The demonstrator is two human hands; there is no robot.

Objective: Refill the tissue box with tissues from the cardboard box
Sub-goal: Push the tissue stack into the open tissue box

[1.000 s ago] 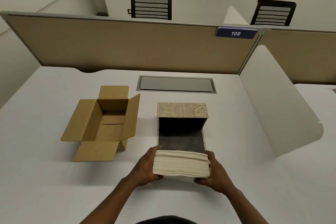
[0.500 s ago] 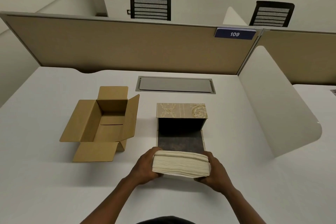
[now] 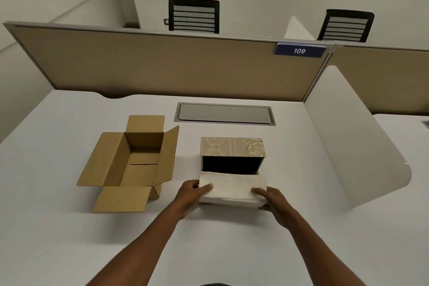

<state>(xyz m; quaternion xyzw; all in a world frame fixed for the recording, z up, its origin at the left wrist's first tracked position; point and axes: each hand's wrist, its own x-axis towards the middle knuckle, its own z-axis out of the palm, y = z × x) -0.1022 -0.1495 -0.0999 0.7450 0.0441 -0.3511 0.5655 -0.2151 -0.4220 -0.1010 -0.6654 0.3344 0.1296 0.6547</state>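
Tissue stack (image 3: 232,187) is gripped at both ends by left hand (image 3: 189,194) and right hand (image 3: 274,199), low centre of frame, at the tissue box (image 3: 232,150) mouth. Cardboard box (image 3: 132,160), centre left, is seen empty. Risk judged: outer sheets may be snagged and buckled on the box edge if the stack is pushed in askew.

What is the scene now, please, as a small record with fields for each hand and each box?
left hand: grips the left end of the tissue stack
right hand: grips the stack's right end
tissue stack: at the open front of the tissue box, not fully inside
cardboard box: open, empty, left of the tissue box
surface: white desk
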